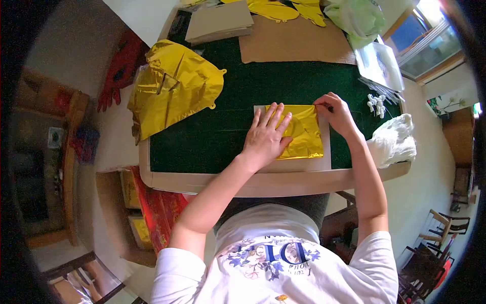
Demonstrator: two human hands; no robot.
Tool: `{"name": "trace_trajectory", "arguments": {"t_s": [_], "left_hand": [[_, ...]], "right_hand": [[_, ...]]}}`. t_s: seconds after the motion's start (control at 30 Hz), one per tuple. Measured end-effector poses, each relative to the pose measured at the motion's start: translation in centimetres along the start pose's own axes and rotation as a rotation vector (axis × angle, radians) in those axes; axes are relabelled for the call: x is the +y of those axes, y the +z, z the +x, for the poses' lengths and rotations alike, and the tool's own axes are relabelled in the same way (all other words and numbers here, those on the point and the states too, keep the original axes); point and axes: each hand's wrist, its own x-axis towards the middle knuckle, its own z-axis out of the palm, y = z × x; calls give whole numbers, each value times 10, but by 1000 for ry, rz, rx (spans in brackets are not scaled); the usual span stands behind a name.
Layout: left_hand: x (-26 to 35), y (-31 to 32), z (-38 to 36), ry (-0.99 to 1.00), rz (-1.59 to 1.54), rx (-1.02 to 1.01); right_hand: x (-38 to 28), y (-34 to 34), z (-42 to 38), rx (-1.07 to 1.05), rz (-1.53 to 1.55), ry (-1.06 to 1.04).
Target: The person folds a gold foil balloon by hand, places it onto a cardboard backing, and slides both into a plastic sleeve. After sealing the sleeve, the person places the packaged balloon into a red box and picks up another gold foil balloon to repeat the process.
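Observation:
A folded gold foil balloon [306,137] lies flat in a rectangle on a pale grey card [304,164], close to the table's front edge. My left hand [266,134] rests on the foil's left part with the palm down and the fingers stretched out. At the upper right corner of the foil, my right hand [338,115] pinches the edge between thumb and fingers. Another deflated gold foil balloon [182,91], unfolded and creased, with small tabs on its edge, spreads over the table's left side.
A stack of grey cards [220,23] and a cardboard sheet [296,43] lie at the back of the green tabletop [202,157]. More gold foil [271,10] is behind them. On the right are a green plastic bag [359,23], clear packets [380,66], white clips [375,105] and a white bundle [394,142].

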Motion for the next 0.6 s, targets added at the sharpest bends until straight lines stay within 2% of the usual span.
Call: {"name": "trace_trajectory", "arguments": {"t_s": [0.07,0.17,0.3,0.4,0.6], "left_hand": [[1,-6,8,21,33,5],[6,0,34,85,-21,136],[11,15,61,-40,-141,83],[9,18,66,27,-134,-8],[9,26,47,85,-90,75]], "right_hand": [[-1,0,0,-5,-30,-3],[-4,-2,0,-4,-2,-11],[5,-1,0,-3,164,26],[2,-2,-1,-22,186,48],[-10,-4,-2,-1,175,37]]}}
